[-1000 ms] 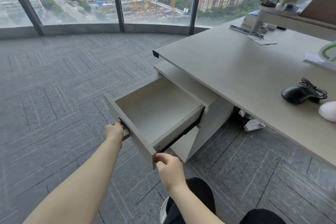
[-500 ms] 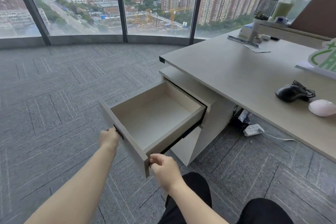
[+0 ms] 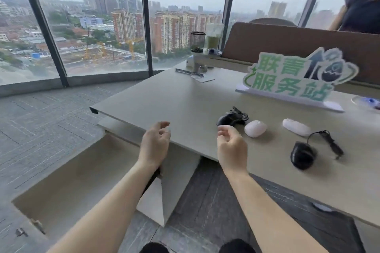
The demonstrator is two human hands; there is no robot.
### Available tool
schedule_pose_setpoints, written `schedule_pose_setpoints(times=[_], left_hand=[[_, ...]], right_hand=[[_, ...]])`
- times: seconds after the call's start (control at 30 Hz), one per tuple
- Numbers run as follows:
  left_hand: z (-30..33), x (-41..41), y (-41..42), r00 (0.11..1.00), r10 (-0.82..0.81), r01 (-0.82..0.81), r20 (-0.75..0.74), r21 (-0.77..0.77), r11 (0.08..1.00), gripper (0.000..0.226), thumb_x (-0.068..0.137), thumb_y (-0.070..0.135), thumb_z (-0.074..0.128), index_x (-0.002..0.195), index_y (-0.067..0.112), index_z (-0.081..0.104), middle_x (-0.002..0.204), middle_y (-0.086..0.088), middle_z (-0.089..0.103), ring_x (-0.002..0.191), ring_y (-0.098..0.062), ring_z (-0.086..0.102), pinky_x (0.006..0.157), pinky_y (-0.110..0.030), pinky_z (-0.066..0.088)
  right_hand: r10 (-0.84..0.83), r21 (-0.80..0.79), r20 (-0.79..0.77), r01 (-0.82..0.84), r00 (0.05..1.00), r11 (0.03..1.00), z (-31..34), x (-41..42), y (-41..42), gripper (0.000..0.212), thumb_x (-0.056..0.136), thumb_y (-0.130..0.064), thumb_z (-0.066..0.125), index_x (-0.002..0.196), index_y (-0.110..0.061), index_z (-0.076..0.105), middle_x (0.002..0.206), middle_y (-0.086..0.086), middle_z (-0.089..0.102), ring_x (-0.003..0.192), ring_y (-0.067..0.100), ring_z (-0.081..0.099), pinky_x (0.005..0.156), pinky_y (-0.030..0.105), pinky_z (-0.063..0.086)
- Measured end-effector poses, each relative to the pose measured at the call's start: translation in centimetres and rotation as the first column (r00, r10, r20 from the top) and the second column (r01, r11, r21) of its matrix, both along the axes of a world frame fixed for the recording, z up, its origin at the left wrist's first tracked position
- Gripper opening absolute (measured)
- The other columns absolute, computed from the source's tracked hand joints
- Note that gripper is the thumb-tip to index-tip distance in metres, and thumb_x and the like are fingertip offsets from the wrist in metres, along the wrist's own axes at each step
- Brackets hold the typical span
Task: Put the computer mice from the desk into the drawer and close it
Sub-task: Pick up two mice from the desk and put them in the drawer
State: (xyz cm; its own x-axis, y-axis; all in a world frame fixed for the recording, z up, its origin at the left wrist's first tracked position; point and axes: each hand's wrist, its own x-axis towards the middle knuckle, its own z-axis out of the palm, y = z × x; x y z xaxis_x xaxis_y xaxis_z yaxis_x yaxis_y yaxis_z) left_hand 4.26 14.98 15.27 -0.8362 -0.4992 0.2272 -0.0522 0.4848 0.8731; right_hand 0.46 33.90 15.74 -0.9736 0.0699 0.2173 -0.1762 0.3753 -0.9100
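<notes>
A: Where do we find the hands?
B: We see the left hand (image 3: 154, 143) raised over the near left corner of the pale grey laminate desk (image 3: 185, 96), fingers loosely curled and parted, holding nothing. The right hand (image 3: 232, 146) hangs just to its right, above the desk's near edge, also half-curled and empty.

A: And the mice?
B: We count four on the desktop. A black wired mouse (image 3: 230, 118) lies just beyond the right hand's fingertips, its cable bunched behind it. Touching or nearly touching its right side sits a rounded pale pink mouse (image 3: 255, 128). Further right lies a slim white mouse (image 3: 296, 127), apart from the pink one. Nearer to us and right of the hand rests a second black mouse with a trailing cord (image 3: 301, 155), blurred.

A: The drawer?
B: We see the open beige wooden drawer (image 3: 67, 174) pulled out at the lower left, below the desk, with no mouse inside.

A: Anything else on the desk?
B: We note a green-and-white cut-out sign with Chinese characters (image 3: 292, 79) standing at the far right, and a brown padded partition (image 3: 287, 43) behind it.
</notes>
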Motion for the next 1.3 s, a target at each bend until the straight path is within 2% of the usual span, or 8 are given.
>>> schedule_pose_setpoints(times=[0.13, 0.23, 0.37, 0.57, 0.8, 1.0, 1.13, 1.3], left_hand=[[0.5, -6.8, 7.4, 0.968, -0.232, 0.241, 0.098, -0.092, 0.966, 0.039, 0.093, 0.022, 0.05, 0.132, 0.019, 0.054, 0.136, -0.005, 0.054, 0.12, -0.021, 0.056, 0.1, -0.036, 0.045], [-0.2, -10.9, 11.0, 0.945, -0.282, 0.31, 0.164, -0.178, 0.934, 0.049, 0.091, 0.023, 0.051, 0.14, 0.023, 0.045, 0.147, -0.005, 0.042, 0.13, -0.025, 0.046, 0.105, -0.036, 0.039], [-1.7, -15.5, 13.6, 0.906, -0.249, 0.362, 0.342, -0.322, 0.875, 0.062, 0.089, 0.035, 0.051, 0.147, 0.035, 0.031, 0.16, -0.007, 0.023, 0.143, -0.031, 0.027, 0.108, -0.043, 0.035], [-2.2, -18.5, 15.1, 0.949, -0.117, 0.243, 0.294, -0.442, 0.863, 0.047, 0.081, 0.038, 0.055, 0.127, 0.032, 0.047, 0.126, -0.007, 0.056, 0.118, -0.033, 0.05, 0.093, -0.041, 0.04], [0.0, -16.4, 12.7, 0.992, -0.088, 0.108, 0.095, -0.231, 0.967, 0.055, 0.076, 0.038, 0.062, 0.126, 0.024, 0.047, 0.12, -0.007, 0.051, 0.114, -0.028, 0.049, 0.089, -0.04, 0.046], [6.9, -10.7, 5.7, 0.972, 0.036, -0.063, -0.231, -0.112, 0.992, 0.052, 0.075, 0.028, 0.067, 0.125, 0.021, 0.052, 0.109, 0.001, 0.045, 0.099, -0.023, 0.055, 0.081, -0.025, 0.039], [10.1, -5.8, 0.0, 0.935, 0.132, -0.167, -0.33, -0.081, 0.983, 0.047, 0.079, 0.029, 0.065, 0.124, 0.027, 0.051, 0.114, 0.003, 0.045, 0.086, -0.005, 0.05, 0.069, -0.008, 0.034], [10.2, 0.5, -7.1, 0.901, 0.275, -0.312, -0.335, -0.062, 0.948, 0.044, 0.08, 0.03, 0.064, 0.122, 0.029, 0.052, 0.114, 0.003, 0.046, 0.083, 0.007, 0.048, 0.065, -0.014, 0.038]], right_hand=[[-0.186, 0.298, -0.011, 0.18, 0.983, 0.937, 0.5, -6.8, 6.1, 0.044, 0.087, -0.014, 0.051, 0.13, -0.022, 0.055, 0.13, 0.011, 0.051, 0.116, 0.029, 0.051, 0.089, 0.036, 0.041], [-0.218, 0.553, 0.108, 0.124, 0.97, 0.824, -0.1, -10.6, 8.4, 0.055, 0.091, -0.03, 0.046, 0.145, -0.031, 0.038, 0.151, 0.013, 0.033, 0.127, 0.039, 0.04, 0.104, 0.043, 0.037], [-0.186, 0.684, 0.252, -0.039, 0.95, 0.728, -1.0, -13.8, 9.8, 0.056, 0.092, -0.055, 0.037, 0.147, -0.047, 0.028, 0.165, 0.003, 0.009, 0.135, 0.038, 0.033, 0.109, 0.047, 0.028], [-0.208, 0.762, 0.141, 0.028, 0.968, 0.647, -1.8, -14.6, 9.8, 0.036, 0.089, -0.052, 0.048, 0.12, -0.033, 0.054, 0.139, 0.006, 0.044, 0.12, 0.036, 0.043, 0.098, 0.042, 0.035], [-0.143, 0.639, 0.066, 0.068, 0.988, 0.766, -1.9, -13.8, 9.9, 0.044, 0.079, -0.019, 0.054, 0.122, -0.023, 0.048, 0.126, 0.013, 0.051, 0.105, 0.037, 0.044, 0.09, 0.04, 0.037], [0.062, 0.226, -0.134, -0.031, 0.989, 0.974, 2.4, -9.2, 3.7, 0.051, 0.08, -0.013, 0.057, 0.128, -0.026, 0.046, 0.131, 0.004, 0.055, 0.113, 0.027, 0.043, 0.091, 0.033, 0.033], [0.208, 0.026, -0.185, -0.207, 0.96, 0.978, 5.3, -4.8, -2.8, 0.048, 0.08, -0.014, 0.06, 0.121, -0.035, 0.046, 0.122, -0.007, 0.054, 0.114, 0.02, 0.048, 0.091, 0.035, 0.041], [0.41, -0.062, -0.145, -0.421, 0.901, 0.905, 5.1, 0.0, -11.7, 0.045, 0.081, -0.016, 0.063, 0.117, -0.037, 0.045, 0.119, -0.003, 0.057, 0.106, 0.02, 0.056, 0.084, 0.036, 0.051]])
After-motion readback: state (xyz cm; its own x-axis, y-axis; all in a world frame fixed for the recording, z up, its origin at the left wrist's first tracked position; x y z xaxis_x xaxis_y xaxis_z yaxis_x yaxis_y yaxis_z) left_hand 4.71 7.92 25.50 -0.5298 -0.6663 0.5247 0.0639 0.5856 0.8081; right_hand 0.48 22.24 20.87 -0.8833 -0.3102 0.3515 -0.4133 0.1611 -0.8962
